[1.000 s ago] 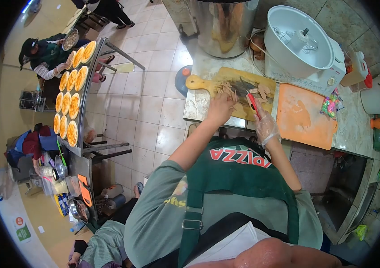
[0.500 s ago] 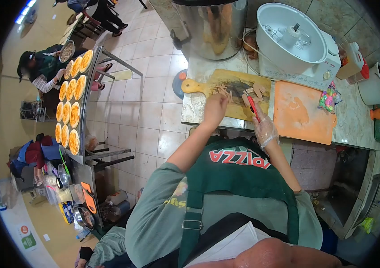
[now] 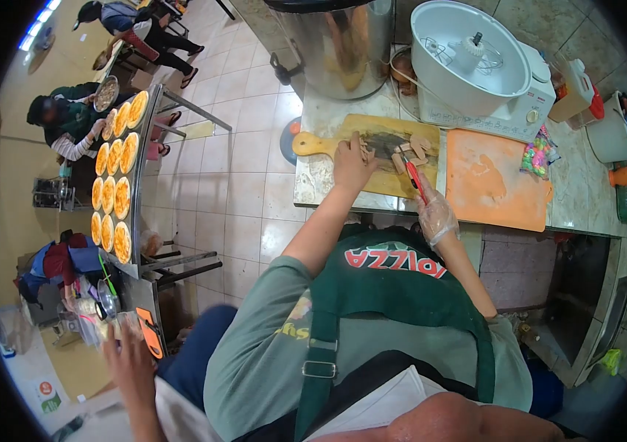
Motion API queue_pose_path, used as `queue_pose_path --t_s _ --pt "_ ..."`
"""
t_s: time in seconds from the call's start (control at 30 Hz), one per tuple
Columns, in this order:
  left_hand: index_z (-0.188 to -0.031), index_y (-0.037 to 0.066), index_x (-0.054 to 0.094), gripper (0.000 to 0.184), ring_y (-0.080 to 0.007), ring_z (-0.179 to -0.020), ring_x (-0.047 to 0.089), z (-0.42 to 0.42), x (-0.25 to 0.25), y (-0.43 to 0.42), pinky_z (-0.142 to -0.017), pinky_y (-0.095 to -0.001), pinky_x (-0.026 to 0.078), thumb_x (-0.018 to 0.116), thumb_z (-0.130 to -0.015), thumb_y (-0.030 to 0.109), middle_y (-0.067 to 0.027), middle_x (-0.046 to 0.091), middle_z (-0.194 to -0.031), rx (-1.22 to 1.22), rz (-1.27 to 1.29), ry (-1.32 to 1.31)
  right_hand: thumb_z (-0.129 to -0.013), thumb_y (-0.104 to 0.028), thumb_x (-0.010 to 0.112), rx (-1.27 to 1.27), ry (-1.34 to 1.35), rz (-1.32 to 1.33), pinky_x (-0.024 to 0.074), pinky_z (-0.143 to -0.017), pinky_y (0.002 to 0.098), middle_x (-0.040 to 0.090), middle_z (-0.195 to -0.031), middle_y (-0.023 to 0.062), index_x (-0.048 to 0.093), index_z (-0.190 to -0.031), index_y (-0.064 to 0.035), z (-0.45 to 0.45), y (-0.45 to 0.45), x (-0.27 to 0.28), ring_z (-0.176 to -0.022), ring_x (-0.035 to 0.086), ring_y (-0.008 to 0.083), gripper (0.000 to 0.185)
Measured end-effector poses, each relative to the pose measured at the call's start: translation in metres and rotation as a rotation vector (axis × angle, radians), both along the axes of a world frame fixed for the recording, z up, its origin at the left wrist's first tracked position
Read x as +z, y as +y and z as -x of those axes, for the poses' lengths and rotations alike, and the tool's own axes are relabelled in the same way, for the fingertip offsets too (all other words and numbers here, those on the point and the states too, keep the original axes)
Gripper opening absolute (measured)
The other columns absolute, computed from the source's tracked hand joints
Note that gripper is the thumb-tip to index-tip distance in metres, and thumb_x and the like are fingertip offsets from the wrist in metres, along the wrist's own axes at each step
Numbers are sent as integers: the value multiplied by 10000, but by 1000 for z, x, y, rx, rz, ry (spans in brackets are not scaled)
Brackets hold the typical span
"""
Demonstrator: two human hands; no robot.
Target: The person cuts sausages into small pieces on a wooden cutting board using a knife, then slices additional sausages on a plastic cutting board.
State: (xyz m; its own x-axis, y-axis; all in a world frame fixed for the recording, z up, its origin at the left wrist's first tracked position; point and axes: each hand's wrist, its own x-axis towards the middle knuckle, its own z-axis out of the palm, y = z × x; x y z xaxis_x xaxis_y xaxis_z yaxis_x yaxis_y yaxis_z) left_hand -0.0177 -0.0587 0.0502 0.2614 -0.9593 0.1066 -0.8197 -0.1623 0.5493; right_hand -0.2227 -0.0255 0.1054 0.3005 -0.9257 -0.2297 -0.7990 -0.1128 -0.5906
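On a yellow wooden cutting board (image 3: 380, 180) with a dark worn middle lie pinkish-brown pieces of sliced meat (image 3: 420, 145). My left hand (image 3: 352, 163) is bare, its fingers curled over a small bunch of cut meat strips (image 3: 365, 150) near the board's handle. A clear plastic glove covers my right hand (image 3: 435, 209), which is closed around a red-handled knife (image 3: 413, 177). The knife's blade points away from me, among the meat pieces at the board's middle.
An orange cutting board (image 3: 496, 184) lies to the right, with a white mixer (image 3: 472, 62) behind it. A large steel container (image 3: 343, 51) stands at the back. Left, a co-worker (image 3: 63, 121) bends over a table of sauced pizza bases (image 3: 109, 191). Another person's hand (image 3: 133, 372) shows at lower left.
My left hand has shifted slightly left, its fingers reaching further over the strips. The right hand still holds the knife over the meat. A person's arm has come in at lower left.
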Motion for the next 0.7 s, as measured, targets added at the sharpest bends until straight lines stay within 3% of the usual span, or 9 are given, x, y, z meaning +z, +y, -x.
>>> queue_pose_path --t_s 0.17,0.23,0.33,0.4,0.47,0.53,0.7 --pt "-1216 1 358 652 -362 -905 473 -29 -17 -13 -775 -398 405 622 -634 131 -216 495 -975 -165 109 22 -838 -174 455 15 47 -13 423 -760 419 534 -993 221 253 -1319 -245 2 3 -3 -902 523 375 526" --pt "-1199 21 394 618 -340 -947 475 -40 -14 -16 -786 -399 401 609 -628 113 -187 522 -998 -343 92 1 -837 -178 457 21 86 -37 424 -757 422 535 -990 220 247 -1320 -246 1 4 -5 -901 524 374 531" --pt "-1190 41 419 591 -330 -966 481 -41 3 -15 -803 -401 394 589 -629 119 -167 523 -1036 -341 46 8 -836 -192 462 43 80 -30 425 -749 426 538 -979 217 238 -1323 -248 1 4 -12 -891 525 377 539" --pt "-1181 68 438 571 -321 -958 490 -38 8 -16 -795 -398 397 586 -634 138 -156 525 -1038 -336 41 -40 -848 -220 438 52 58 54 423 -692 460 537 -839 207 232 -1315 -295 1 5 -16 -795 543 372 516" --pt "-1171 95 458 551 -312 -950 500 -35 13 -18 -787 -395 401 583 -638 157 -144 528 -1040 -330 34 -89 -845 -216 440 44 68 44 422 -698 460 537 -850 209 227 -1317 -293 0 4 -14 -802 542 372 523" --pt "-1088 126 531 445 -282 -922 522 -30 18 -21 -741 -389 413 584 -650 190 -114 538 -1018 -337 63 -251 -843 -212 442 36 78 34 421 -704 460 537 -862 212 223 -1320 -291 0 3 -10 -809 541 372 530" --pt "-908 130 607 242 -247 -899 525 -28 7 -35 -718 -395 397 591 -669 169 -57 549 -983 -364 10 -263 -842 -204 454 -10 -4 18 423 -751 416 547 -965 213 263 -1316 -252 8 2 -14 -889 527 372 513"
